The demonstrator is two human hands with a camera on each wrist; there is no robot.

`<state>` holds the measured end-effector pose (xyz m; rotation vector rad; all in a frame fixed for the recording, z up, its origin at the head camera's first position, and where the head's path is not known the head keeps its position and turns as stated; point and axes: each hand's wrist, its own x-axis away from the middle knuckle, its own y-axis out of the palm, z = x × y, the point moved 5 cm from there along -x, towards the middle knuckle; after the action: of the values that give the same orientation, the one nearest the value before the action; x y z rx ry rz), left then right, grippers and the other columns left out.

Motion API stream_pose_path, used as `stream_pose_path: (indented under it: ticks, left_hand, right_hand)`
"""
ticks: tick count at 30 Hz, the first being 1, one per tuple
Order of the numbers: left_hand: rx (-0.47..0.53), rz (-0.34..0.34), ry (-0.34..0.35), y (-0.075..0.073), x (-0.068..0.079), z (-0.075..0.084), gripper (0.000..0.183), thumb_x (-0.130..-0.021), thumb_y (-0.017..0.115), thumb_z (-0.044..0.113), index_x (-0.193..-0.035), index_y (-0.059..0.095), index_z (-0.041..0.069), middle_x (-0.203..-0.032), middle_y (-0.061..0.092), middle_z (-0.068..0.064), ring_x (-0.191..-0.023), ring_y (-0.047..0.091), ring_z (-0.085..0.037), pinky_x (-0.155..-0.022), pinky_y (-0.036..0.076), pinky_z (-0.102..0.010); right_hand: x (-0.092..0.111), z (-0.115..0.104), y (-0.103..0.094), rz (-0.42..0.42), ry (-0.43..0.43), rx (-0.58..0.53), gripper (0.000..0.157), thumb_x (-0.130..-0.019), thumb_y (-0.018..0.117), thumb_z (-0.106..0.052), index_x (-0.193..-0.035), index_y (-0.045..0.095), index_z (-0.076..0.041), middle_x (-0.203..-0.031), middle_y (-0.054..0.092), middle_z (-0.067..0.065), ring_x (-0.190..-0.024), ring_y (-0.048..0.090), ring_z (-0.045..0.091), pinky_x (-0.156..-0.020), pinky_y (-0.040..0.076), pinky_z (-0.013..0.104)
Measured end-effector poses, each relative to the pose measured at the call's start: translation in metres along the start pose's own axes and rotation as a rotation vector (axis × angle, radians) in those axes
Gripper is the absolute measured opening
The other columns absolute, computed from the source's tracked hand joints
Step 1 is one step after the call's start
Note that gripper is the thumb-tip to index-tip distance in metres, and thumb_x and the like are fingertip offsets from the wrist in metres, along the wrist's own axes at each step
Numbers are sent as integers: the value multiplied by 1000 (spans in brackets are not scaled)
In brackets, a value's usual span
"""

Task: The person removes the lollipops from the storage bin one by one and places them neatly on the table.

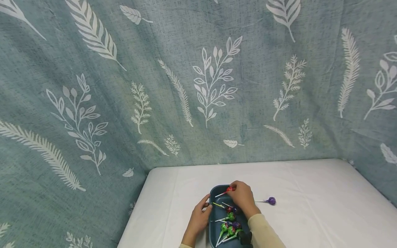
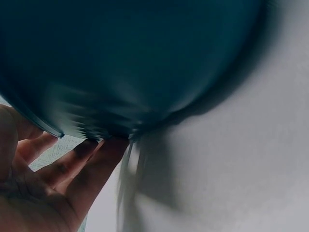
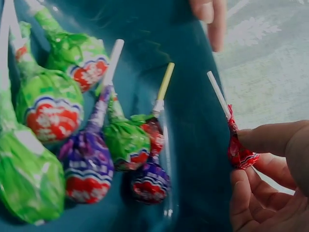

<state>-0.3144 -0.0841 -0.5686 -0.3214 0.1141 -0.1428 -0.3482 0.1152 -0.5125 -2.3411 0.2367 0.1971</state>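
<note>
A dark blue tray [image 1: 219, 199] stands on the white table with several wrapped lollipops in it. My left hand [image 1: 198, 217] grips its left rim, the thumb on the rim and the fingers along the outer wall [image 2: 111, 92]. Over the tray's far end, my right hand [image 1: 243, 197] pinches a red lollipop [image 3: 240, 151] by its wrapped head between thumb and fingers. The white stick points left in the head view. Below it in the tray lie green lollipops [image 3: 53, 113], purple lollipops [image 3: 89, 162] and a dark red lollipop [image 3: 153, 133] with a yellow stick.
One purple lollipop [image 1: 271, 200] lies on the white tablecloth [image 1: 319, 206] to the right of the tray. A dark object [image 1: 245, 237] sits by the right sleeve [image 1: 263, 229] above the tray's near end. Behind the table hangs a leaf-patterned curtain [image 1: 173, 113].
</note>
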Motion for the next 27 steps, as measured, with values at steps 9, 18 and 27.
stream_pose_path:
  ticks: [9,18,27]
  left_hand:
    - [18,-8,-19,0,1,0,46,-101,59,14,-147,54,9,-120,66,-20,-92,71,-27,-72,55,-38]
    - [44,-18,-23,1,1,3,47,-101,59,13,-147,53,9,-121,65,-20,-94,71,-28,-68,54,-37]
    - [35,-14,-23,1,1,2,47,-101,59,13,-147,53,9,-121,65,-21,-94,71,-29,-68,54,-36]
  right_hand:
    - [4,-3,-26,23,7,-40,23,-81,78,-10,-99,72,2,-88,70,11,-78,63,24,-75,52,49]
    - [7,-1,-53,55,21,-40,24,-84,76,-12,-102,72,4,-92,71,15,-84,66,31,-80,52,53]
    - [18,9,-73,94,49,-62,27,-87,75,-14,-106,71,4,-96,71,18,-89,68,35,-77,53,52]
